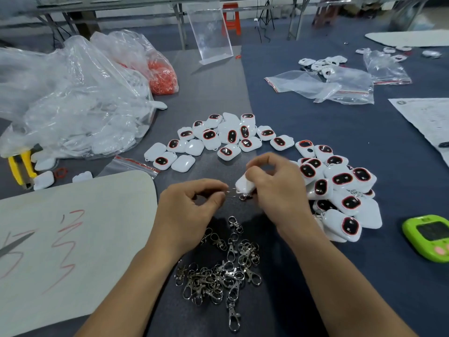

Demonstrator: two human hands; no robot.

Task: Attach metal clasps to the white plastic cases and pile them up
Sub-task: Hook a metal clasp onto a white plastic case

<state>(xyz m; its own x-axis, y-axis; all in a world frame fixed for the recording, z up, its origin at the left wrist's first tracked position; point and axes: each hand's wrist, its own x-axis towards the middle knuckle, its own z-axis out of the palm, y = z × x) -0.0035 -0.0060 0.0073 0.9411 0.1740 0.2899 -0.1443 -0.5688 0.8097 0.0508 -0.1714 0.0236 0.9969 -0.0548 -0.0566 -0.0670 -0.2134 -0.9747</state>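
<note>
**Right hand**: the fingers are curled and clamped round one white plastic case. The case is a smooth, glossy shell with rounded corners. It is held at frame centre above the worktop, which is covered in dark blue matte fabric.

**Left hand**: thumb and forefinger are together, pinching the thin ring end of a metal clasp. The clasp's bright swivel body hangs against the case's lower edge, at 3 o'clock from the left fingertips. Blur hides whether the ring passes through the case's loop.

**Surrounding parts:**
- Loose clasps, bright-metal lobster-claw shapes with rings, lie tangled at 6 o'clock between the forearms.
- A flat spread of cases lies at 12 o'clock. Several show a dark oval window rimmed in red.
- A heap of cases lies at 3 o'clock, just beside the right hand.
- A crinkled clear plastic bag sits at 10 o'clock.
</note>
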